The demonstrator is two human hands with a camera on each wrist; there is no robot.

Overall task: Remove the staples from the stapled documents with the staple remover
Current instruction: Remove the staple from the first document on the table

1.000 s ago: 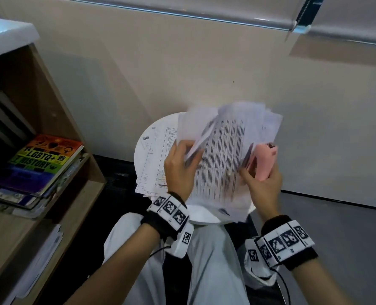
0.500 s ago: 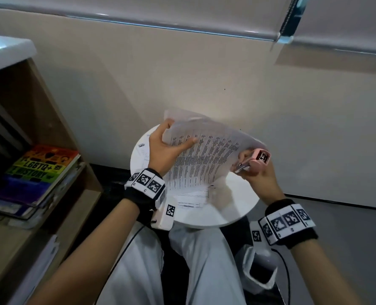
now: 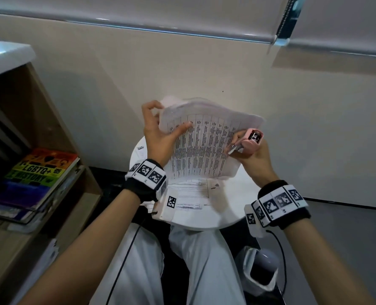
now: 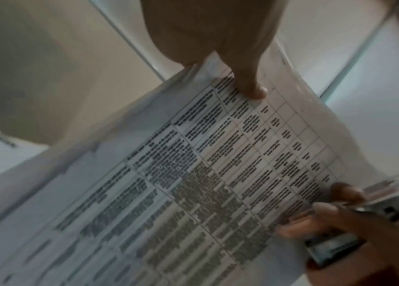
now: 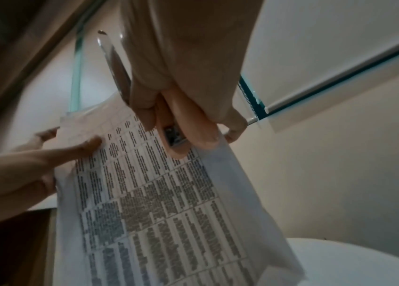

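Note:
A stapled document [image 3: 204, 148], printed with a dense table, hangs tilted above the round white table [image 3: 226, 216]. My left hand [image 3: 160, 122] grips its upper left corner, the thumb [image 4: 249, 85] lying on the printed face and the fingers behind. My right hand [image 3: 246, 150] holds the pink staple remover [image 3: 251, 139] against the document's right edge, and its fingertips also touch the paper there. In the right wrist view the staple remover [image 5: 183, 133] sits in my curled fingers, metal blade [image 5: 117, 63] sticking out. No staple is visible.
More printed sheets [image 3: 189, 194] lie flat on the table under the document. A wooden bookshelf [image 3: 57, 133] with a rainbow-coloured book [image 3: 44, 170] stands at the left. A beige wall is close behind. A bag-lined bin [image 3: 261, 274] sits by my right knee.
The document came down from a fanned, upright hold to a flatter tilt. My left hand shifted up to its top left corner. My right hand turned the staple remover toward the right edge.

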